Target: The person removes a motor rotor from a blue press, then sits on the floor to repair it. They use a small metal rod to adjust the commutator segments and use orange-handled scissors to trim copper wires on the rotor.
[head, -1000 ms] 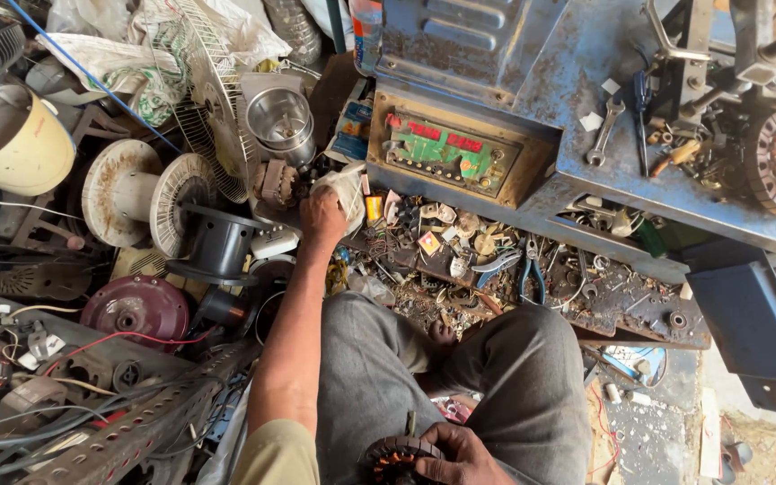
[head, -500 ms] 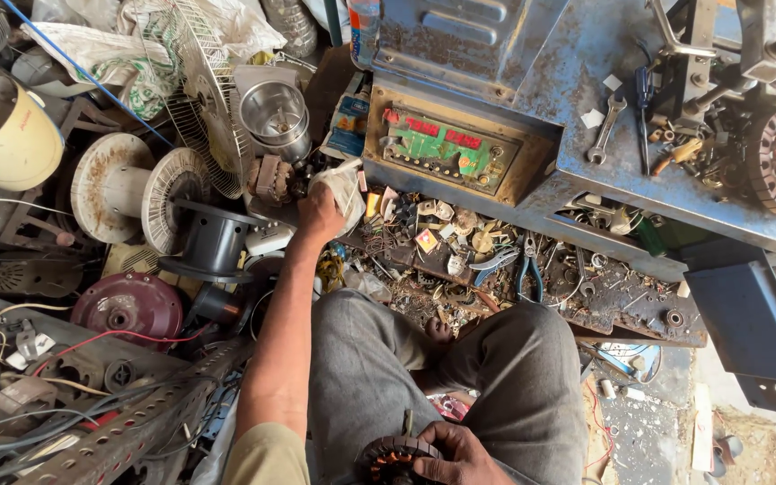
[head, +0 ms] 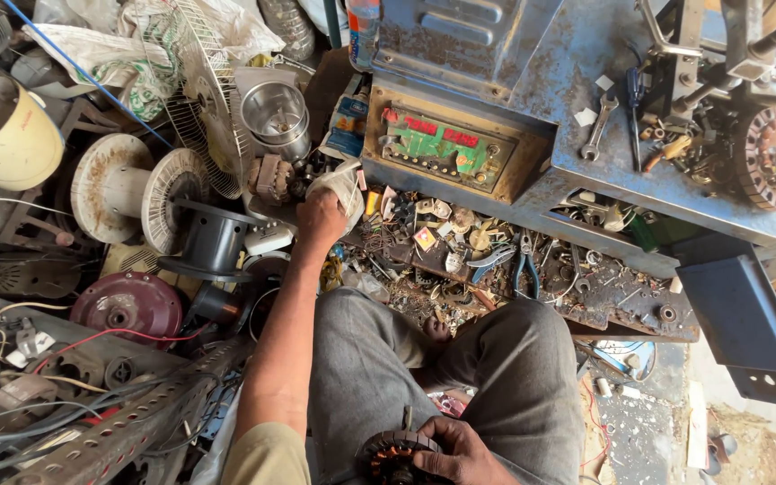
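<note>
Head view: the left hand (head: 321, 217) is stretched forward, its grip closed around a crumpled whitish cloth (head: 341, 186) held just above the littered tabletop (head: 532, 269). Just left of that grip sits a copper-wound coil piece (head: 271, 177); to its right, a green-and-red circuit board (head: 442, 148). The right hand (head: 460, 454) is kept low at the lap — its grip wrapped over a motor stator (head: 388, 452). The step in hand is judged a fetching of the cloth; next, it likely needs bringing back to the stator.
</note>
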Demonstrator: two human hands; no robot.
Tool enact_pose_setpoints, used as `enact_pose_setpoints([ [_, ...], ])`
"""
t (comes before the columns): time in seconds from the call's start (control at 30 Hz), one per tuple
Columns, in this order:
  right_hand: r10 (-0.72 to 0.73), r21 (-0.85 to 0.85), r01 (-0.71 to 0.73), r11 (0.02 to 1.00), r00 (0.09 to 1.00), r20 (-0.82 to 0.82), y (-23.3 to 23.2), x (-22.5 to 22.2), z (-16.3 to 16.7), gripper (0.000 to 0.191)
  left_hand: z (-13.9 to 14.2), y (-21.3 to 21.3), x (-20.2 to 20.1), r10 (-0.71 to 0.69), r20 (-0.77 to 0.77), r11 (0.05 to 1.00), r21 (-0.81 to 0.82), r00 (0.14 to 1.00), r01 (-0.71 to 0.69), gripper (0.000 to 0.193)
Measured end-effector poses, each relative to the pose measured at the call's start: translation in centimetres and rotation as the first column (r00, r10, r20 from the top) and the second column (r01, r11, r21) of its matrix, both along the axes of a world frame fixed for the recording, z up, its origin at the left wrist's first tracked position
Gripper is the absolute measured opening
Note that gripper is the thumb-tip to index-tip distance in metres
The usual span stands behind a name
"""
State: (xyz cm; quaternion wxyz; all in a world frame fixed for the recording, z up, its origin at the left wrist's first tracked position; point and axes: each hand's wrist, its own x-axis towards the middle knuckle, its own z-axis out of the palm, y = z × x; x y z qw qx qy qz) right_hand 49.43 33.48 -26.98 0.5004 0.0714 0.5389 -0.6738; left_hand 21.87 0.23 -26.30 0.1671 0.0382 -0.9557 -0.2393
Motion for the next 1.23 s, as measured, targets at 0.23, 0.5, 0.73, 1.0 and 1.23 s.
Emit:
enact_pose_setpoints([
  [0.23, -0.012, -0.026, 0.01, 1.0, 0.996, -0.089, -0.1, 0.1, 0.7, 0.03, -0.4, -0.4, -0.3, 0.051, -0.093, 0.987, 0.16, 0.994, -0.036, 0.017],
  [0.5, 0.027, -0.024, -0.032, 0.999, 0.98, -0.196, -0.2, 0.3, 1.9, 0.047, -1.4, -3.1, 2.3, 0.109, -0.087, 0.826, 0.562, 0.99, -0.042, 0.025],
  [0.73, -0.01, -0.06, 0.0, 0.998, 0.984, -0.179, -0.1, 1.0, 1.5, 0.045, -2.1, -1.2, 1.3, 0.07, -0.268, 0.9, 0.433, 0.961, 0.055, 0.032],
  [1.0, -0.166, -0.035, 0.162, 0.986, 0.962, -0.216, 2.7, 1.2, 0.2, 0.048, -2.5, 1.0, 9.8, 0.075, -0.529, 0.959, 0.271, 0.845, 0.085, 0.029],
  [1.23, -0.134, -0.031, 0.13, 0.991, 0.945, -0.297, 2.5, 0.5, 0.7, 0.051, -3.9, 7.5, 22.1, -0.19, -0.006, 0.741, 0.656, 0.982, 0.147, 0.016],
])
